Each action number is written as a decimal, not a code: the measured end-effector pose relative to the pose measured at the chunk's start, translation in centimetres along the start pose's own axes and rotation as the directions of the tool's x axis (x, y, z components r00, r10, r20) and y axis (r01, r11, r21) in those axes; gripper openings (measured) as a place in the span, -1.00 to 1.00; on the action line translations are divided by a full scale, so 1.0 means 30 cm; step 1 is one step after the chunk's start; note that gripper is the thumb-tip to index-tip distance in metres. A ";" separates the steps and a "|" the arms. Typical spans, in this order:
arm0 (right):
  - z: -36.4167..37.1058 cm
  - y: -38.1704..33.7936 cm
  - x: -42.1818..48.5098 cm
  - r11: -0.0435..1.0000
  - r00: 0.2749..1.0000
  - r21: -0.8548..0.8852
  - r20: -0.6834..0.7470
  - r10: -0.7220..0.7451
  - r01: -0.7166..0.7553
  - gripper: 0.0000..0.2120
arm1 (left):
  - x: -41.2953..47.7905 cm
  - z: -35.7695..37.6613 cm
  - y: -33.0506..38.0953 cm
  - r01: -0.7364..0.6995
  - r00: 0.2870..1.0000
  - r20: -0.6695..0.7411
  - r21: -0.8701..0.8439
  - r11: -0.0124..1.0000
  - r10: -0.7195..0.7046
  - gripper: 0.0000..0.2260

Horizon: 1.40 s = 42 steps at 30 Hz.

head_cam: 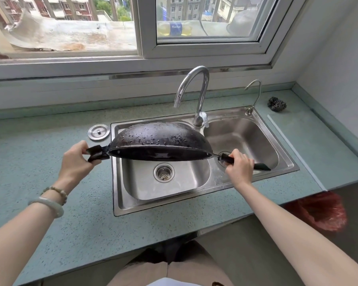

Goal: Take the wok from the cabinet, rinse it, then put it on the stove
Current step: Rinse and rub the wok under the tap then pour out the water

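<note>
A black wok (159, 139) hangs upside down over the left basin of the steel sink (198, 199), its domed underside beaded with water drops. My left hand (77, 159) grips the short black side handle at the wok's left edge. My right hand (239, 166) is closed around the long black handle, which sticks out to the right over the right basin. The wok tilts slightly, its rim facing down toward the drain (164, 172). No stove is in view.
A curved chrome faucet (198, 96) rises behind the wok, with no water visibly running. A smaller tap (255, 96) stands at the sink's back right. A drain lid (98, 132) and a steel scrubber (277, 104) lie on the green counter (50, 124). A red bag (320, 211) hangs below right.
</note>
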State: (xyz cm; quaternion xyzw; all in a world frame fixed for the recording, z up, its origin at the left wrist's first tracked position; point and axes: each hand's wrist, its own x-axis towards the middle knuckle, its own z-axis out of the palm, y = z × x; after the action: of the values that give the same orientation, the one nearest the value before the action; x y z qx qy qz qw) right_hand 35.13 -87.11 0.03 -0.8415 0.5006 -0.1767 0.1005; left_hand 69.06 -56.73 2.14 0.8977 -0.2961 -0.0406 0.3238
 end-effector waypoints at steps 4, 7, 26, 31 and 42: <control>0.037 0.000 -0.028 1.000 0.998 0.004 0.066 0.021 -0.021 -0.85 | -0.009 0.020 -0.027 0.004 1.000 0.018 0.016 1.000 -0.005 -0.66; 0.043 0.003 -0.026 1.000 0.998 -0.003 0.068 -0.015 0.015 -0.89 | -0.003 0.027 -0.042 0.064 0.994 0.083 0.007 0.998 -0.064 -0.67; -0.061 -0.163 0.253 0.948 0.919 -0.173 0.343 -0.196 0.267 -0.77 | 0.177 -0.040 -0.093 0.221 0.945 0.231 0.069 0.973 -0.231 -0.65; -0.037 -0.176 0.306 0.949 0.872 -0.181 0.467 -0.149 0.259 -0.77 | 0.236 -0.058 -0.094 0.248 0.919 0.295 0.085 0.965 -0.262 -0.70; 0.036 -0.196 0.349 0.935 0.787 -0.193 0.604 -0.127 0.298 -0.77 | 0.261 -0.081 -0.122 0.488 0.841 0.367 -0.197 0.850 -0.398 -0.67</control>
State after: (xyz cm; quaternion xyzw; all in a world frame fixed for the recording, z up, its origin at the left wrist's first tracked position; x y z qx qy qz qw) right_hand 44.86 -93.49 3.12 -0.9116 0.3663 0.1514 0.1092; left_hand 77.99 -57.48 2.76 0.8680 -0.1168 -0.2987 0.3791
